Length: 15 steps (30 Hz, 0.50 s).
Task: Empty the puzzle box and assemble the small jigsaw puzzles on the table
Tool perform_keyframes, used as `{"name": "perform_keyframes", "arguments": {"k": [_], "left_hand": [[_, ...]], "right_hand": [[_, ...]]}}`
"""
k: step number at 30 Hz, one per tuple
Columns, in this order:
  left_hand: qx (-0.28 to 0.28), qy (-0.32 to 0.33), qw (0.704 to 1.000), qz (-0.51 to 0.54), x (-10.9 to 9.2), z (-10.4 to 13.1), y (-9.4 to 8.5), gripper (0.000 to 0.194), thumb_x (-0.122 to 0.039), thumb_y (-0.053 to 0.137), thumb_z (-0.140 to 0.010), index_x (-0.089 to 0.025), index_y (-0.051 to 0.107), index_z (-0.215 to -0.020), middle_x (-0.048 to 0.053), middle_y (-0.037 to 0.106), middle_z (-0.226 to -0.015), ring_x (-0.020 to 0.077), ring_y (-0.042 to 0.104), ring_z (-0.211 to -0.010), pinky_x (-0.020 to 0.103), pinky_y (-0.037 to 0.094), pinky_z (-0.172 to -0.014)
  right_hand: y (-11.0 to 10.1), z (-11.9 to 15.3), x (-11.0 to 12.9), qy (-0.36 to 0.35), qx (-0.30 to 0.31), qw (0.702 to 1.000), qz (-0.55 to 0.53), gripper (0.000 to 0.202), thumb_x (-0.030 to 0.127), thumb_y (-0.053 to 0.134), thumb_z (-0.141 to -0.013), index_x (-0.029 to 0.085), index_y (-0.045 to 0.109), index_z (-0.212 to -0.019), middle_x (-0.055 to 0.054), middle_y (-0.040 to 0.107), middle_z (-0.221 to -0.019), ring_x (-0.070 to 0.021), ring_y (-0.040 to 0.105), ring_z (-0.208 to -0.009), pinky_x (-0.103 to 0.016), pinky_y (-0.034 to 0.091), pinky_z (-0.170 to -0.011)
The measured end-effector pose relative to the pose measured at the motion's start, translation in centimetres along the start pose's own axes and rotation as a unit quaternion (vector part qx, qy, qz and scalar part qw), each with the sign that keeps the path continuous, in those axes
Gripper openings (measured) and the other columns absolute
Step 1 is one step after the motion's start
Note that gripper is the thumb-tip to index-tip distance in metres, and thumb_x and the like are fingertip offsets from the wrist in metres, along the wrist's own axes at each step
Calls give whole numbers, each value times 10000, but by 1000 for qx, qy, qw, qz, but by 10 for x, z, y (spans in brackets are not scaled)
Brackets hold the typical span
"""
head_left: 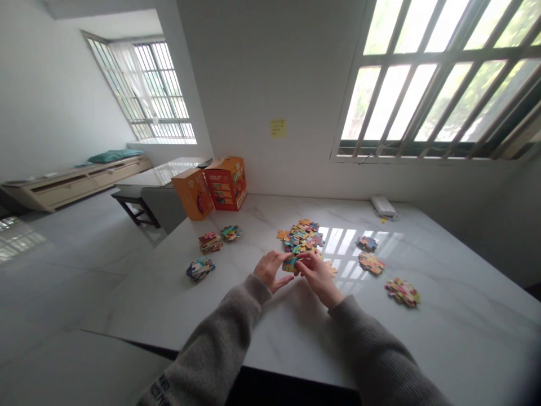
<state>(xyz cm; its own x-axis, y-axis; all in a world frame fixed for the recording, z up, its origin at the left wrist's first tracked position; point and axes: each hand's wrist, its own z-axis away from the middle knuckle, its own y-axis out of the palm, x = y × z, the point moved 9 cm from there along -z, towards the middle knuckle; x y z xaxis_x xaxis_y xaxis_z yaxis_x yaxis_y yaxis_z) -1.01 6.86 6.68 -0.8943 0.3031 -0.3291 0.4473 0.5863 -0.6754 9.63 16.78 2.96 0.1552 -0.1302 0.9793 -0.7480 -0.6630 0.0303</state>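
Note:
Several jigsaw puzzle pieces (pixel 289 264), greenish and yellow on the visible face, are held between my two hands just above the table's middle. My left hand (pixel 269 270) grips them from the left, its thumb below and fingers above. From the right, my right hand (pixel 318 275) pinches the same pieces with thumb and fingertips. Whether they form one stack or lie apart is partly hidden by the fingers. Right behind my hands lies a loose heap of mixed puzzle pieces (pixel 303 234). An orange piece (pixel 331 268) lies beside my right hand.
Small stacks of pieces stand left, including a red-topped stack (pixel 210 242) and a blue-white pile (pixel 200 269). More piles lie right, one pinkish (pixel 402 292). Two orange boxes (pixel 226 183) stand at the back left of the marble-patterned table (pixel 448 270). A white device (pixel 384 207) sits near the wall.

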Motion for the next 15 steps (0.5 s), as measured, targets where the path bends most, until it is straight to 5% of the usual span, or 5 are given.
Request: {"name": "perform_keyframes", "arguments": {"k": [8,12,15], "left_hand": [[-35,-39,997,-54,-4,35,-37,439,-440,696,-829,-195,610,-1183,105,656,-1063,245,618,-967,377,498,-838],[-137,-124,972,-147,30,75,-101,385,-470,676,-841,-214,628,-1124,92,671,-1048,248,620,-983,391,465,-893],[-218,-214,920,-246,68,110,-161,314,-483,656,-844,-202,657,-985,86,680,-993,257,612,-966,400,432,-912]], "right_hand": [[40,17,1,27,126,991,38,278,422,631,-867,186,573,-1001,-23,704,-738,-163,656,-696,-291,491,-659],[40,22,12,-15,129,984,124,278,379,533,-919,204,563,-1133,-49,710,-899,-163,656,-778,-315,512,-724],[33,21,22,-47,105,975,190,266,346,499,-927,211,563,-1148,-42,688,-871,-162,640,-756,-317,516,-718]]}}
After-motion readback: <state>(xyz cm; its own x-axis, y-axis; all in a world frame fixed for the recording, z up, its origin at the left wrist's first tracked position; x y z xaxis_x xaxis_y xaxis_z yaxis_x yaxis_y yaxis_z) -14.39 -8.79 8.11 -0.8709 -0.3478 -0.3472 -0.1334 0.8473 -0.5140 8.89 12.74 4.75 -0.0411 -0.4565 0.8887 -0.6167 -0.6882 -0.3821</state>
